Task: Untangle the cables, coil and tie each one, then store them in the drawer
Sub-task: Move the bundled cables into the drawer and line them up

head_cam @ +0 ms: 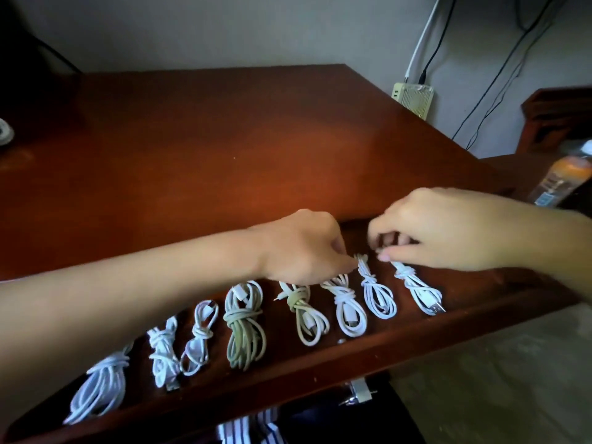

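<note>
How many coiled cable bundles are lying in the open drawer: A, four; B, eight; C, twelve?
B: eight tied cable bundles lie side by side in one row along the drawer.

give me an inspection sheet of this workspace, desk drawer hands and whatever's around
surface: reddish-brown wooden desk top; open wooden drawer at its front edge
job's things: row of eight tied cable coils in the drawer, six white, one grey-green coil, one cream coil with olive wrap
clutter: grey round object cut off at the desk's left edge; orange bottle at far right
grippers: left hand fingers pinch the top of the second white coil from the right; right hand curled just above it, blurred, grip unclear
cables: white and black wires run down the wall into a beige box
surroundings: pale wall; striped cloth below the drawer
</note>
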Available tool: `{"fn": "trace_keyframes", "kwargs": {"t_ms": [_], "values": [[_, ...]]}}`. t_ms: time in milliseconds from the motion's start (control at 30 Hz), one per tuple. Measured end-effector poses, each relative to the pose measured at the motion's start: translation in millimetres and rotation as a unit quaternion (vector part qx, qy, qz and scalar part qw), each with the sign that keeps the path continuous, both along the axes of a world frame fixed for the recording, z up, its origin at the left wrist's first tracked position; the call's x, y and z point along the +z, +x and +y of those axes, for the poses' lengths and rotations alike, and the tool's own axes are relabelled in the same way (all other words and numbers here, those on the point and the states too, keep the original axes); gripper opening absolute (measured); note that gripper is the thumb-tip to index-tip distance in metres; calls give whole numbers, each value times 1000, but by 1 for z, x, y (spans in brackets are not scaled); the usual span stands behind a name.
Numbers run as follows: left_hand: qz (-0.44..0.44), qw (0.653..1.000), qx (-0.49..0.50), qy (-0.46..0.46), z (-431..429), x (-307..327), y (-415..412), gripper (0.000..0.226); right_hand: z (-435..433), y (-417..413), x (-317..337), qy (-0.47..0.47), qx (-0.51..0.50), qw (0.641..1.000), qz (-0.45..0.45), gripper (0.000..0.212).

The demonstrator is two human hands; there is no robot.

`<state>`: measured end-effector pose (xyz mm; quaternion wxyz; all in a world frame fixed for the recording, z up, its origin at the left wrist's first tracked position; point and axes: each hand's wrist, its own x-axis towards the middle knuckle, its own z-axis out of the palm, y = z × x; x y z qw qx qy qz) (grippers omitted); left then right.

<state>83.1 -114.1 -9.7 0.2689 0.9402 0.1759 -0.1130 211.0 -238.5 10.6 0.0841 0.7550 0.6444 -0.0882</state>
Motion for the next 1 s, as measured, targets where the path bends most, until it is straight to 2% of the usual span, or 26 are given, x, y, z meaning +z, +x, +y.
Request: {"fn": "trace_keyframes", "kwargs": {"t_ms": [100,200,367,467,567,667,733,867,1000], "values": [[-25,999,-14,34,16,17,-17,30,23,-14,26,58,14,997,40,28],[-56,998,-2,34,35,30,-32,27,50,-26,41,107,40,991,63,25],[-105,989,79,70,85,43,-74,24,120,-48,46,179,75,977,85,27],[-83,972,128,178,121,44,-105,20,167,-65,37,203,104,969,98,12],[-25,936,177,302,161,43,-142,23,208,-88,27,196,140,966,91,13],[-40,928,251,273,198,47,-175,21,244,-108,20,197,170,963,75,16],[-79,923,291,241,222,54,-189,25,268,-121,18,203,185,958,79,16],[-159,891,366,219,265,61,-197,32,310,-145,15,217,196,952,94,16],[-150,876,398,226,302,46,-189,48,341,-164,6,227,204,948,94,18]]}}
